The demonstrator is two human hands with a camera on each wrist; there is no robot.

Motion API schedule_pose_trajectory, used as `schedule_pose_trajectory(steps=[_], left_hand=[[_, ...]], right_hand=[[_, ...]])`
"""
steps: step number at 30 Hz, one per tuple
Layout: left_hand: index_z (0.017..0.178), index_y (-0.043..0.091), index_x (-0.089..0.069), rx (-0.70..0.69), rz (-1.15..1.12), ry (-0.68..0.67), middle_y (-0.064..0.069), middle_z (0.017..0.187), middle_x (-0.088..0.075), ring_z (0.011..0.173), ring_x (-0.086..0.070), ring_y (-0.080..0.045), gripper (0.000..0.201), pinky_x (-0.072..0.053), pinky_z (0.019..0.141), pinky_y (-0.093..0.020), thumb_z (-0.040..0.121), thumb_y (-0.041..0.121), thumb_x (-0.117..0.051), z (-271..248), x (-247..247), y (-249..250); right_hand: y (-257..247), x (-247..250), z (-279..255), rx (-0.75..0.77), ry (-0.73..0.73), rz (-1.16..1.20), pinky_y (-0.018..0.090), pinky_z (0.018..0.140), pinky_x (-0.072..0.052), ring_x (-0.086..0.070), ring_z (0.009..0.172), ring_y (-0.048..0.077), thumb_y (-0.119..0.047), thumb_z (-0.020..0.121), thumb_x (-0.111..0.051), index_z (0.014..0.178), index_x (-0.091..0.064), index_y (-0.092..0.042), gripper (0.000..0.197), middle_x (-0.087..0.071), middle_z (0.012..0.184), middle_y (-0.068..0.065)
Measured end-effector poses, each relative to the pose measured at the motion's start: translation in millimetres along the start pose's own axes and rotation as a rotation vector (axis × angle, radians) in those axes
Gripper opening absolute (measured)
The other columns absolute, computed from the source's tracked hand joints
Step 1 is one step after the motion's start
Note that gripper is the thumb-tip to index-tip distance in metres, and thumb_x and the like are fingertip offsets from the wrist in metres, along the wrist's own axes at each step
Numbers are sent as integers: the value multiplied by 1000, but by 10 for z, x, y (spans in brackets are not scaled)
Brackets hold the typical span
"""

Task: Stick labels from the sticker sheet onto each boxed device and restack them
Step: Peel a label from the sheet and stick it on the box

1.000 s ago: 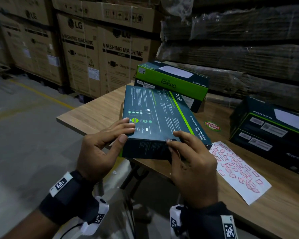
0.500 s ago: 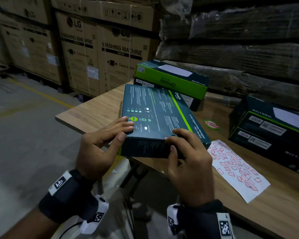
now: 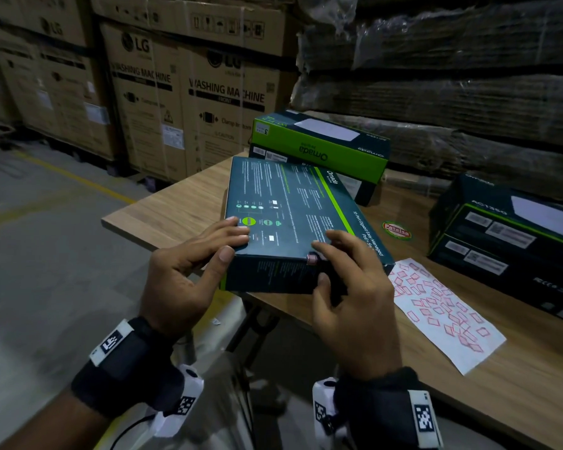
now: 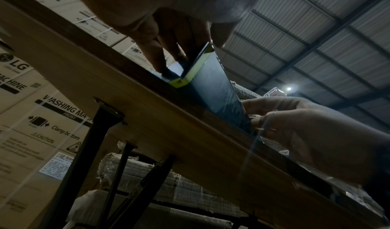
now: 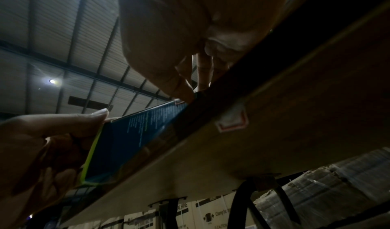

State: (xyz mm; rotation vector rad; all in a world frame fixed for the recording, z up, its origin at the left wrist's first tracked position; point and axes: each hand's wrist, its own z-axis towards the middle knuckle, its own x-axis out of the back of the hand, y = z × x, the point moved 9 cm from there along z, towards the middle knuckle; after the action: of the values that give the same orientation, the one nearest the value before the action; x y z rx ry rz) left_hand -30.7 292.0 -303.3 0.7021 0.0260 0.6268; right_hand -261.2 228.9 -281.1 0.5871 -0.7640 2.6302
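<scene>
- Warehouse floor, LG washing machine cartons [image 3: 189,102] stacked behind, wrapped pallets of flat cardboard to the right; work surface is a wooden table [image 3: 176,209] on black legs.
- Boxed device [image 3: 293,222], dark teal with green stripe, sits at the table's near edge, printed back face up, near end slightly over the edge.
- Left hand [image 3: 182,274] grips the box's near-left corner: fingers flat on top, thumb against the near side face.
- Right hand [image 3: 348,287] works the near-right corner: fingers curled over the top edge, thumb on the side face, pressing a small pink label [image 3: 312,258] wrapped over that edge.
- Right wrist view confirms the label [image 5: 178,101] sits right at the box edge under the thumb tip.
- Sticker sheet [image 3: 442,313] lies flat on the table just right of the box, many red-outlined labels left on it.
- Progress, as a judgement: this box is at the press-down stage, nearly done; it is not yet restacked.
- Stack of two boxes [image 3: 319,151] behind, green-sided one on top; another dark stack [image 3: 507,251] far right. Cannot tell which of those carry labels.
- Box long axis runs away from the person, angled slightly right; narrow end face points at the person.
- Round red-green sticker [image 3: 396,230] on the table between the box and the right stack.
</scene>
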Motion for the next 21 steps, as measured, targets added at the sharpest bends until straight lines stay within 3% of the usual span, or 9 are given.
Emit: schedule_pose_trajectory(steps=[4, 7, 21], left_hand=[[123, -1, -76, 1, 0, 2, -10, 133, -75, 140, -63, -25, 31, -48, 120, -45, 106, 18, -59, -4, -5, -6], [123, -1, -75, 6, -13, 7, -11, 133, -75, 140, -63, -25, 31, -48, 120, -47, 106, 18, -59, -6, -6, -8], [124, -1, -75, 8, -1, 10, -11, 133, -75, 139, -64, -25, 30, -49, 119, -51, 106, 18, -59, -21, 0, 13]], right_hand=[[-24, 59, -9, 21, 40, 29, 38, 104, -53, -63, 125, 21, 8, 84, -69, 111, -77, -12, 35, -62, 134, 7], [3, 12, -16, 27, 7, -9, 43, 101, -53, -62, 126, 22, 5, 85, -70, 110, -78, -13, 32, -62, 134, 6], [1, 11, 35, 12, -128, -41, 37, 105, -49, -57, 127, 19, 3, 79, -66, 116, -72, -22, 45, -48, 146, 4]])
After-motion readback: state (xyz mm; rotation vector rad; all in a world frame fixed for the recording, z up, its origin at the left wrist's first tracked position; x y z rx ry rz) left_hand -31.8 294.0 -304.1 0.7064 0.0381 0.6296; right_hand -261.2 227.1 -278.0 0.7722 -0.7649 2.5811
